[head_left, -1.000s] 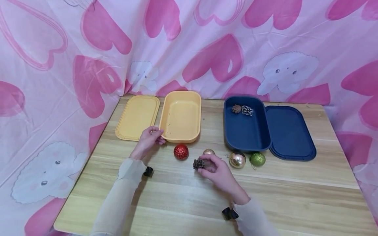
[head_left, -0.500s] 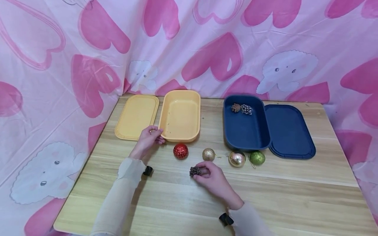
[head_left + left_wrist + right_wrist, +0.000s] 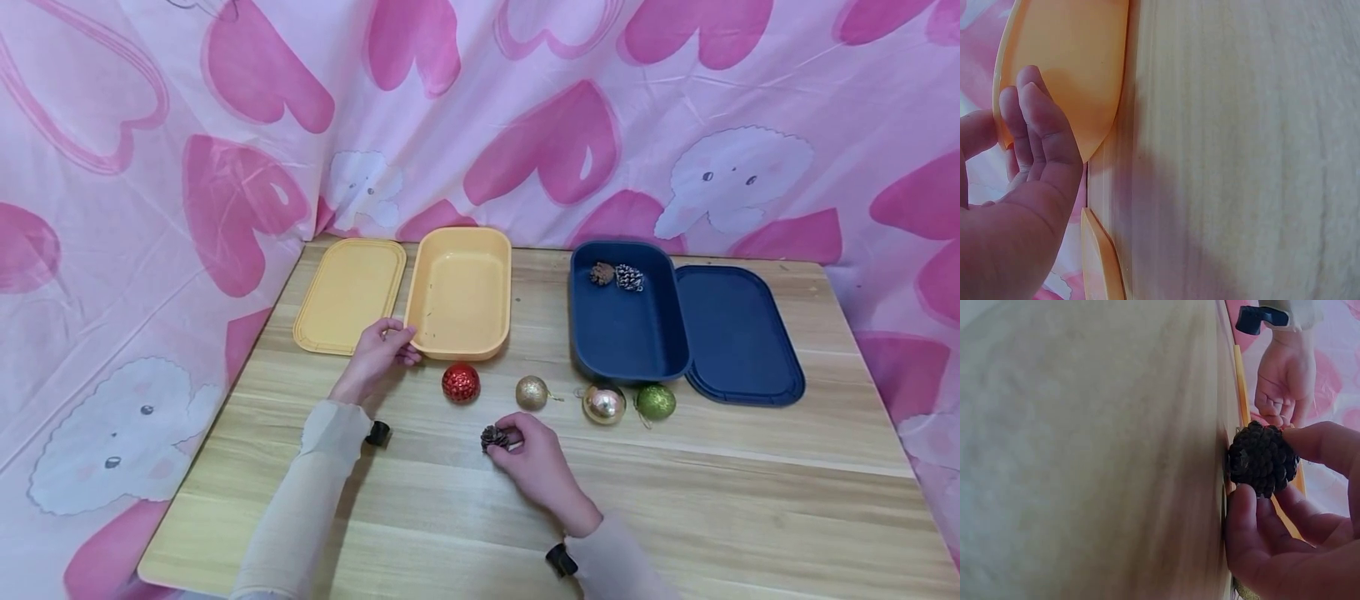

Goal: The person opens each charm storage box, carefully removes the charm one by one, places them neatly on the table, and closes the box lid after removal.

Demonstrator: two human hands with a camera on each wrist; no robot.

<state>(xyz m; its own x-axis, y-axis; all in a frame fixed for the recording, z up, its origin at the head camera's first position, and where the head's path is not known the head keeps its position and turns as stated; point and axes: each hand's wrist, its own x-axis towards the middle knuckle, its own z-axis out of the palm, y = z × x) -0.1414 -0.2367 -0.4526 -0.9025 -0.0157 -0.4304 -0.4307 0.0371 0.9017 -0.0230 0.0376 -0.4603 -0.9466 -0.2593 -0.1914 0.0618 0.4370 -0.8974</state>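
My right hand (image 3: 536, 462) pinches a dark brown pine cone (image 3: 494, 438) between thumb and fingers, close over the table in front of the ornaments. The right wrist view shows the pine cone (image 3: 1263, 459) at the fingertips, its scales facing the camera. At the near left corner of the yellow box (image 3: 459, 292), my left hand (image 3: 377, 354) holds the rim, thumb on top and fingers curled below. The left wrist view has the left hand (image 3: 1038, 150) overlapping the box wall (image 3: 1079, 56). Inside the yellow box are only tiny dark bits.
A dark blue box (image 3: 628, 333) holds a brown pine cone (image 3: 602, 273) and a white-tipped pine cone (image 3: 629, 277). Its blue lid (image 3: 742, 333) lies right; a yellow lid (image 3: 351, 296) lies left. Red (image 3: 461, 383), glittery gold (image 3: 532, 392), shiny gold (image 3: 604, 404) and green (image 3: 656, 402) balls line the front.
My right hand has drawn the pine cone slightly toward me and left, uncovering the glittery gold ball. The left hand stays at the yellow box's corner.
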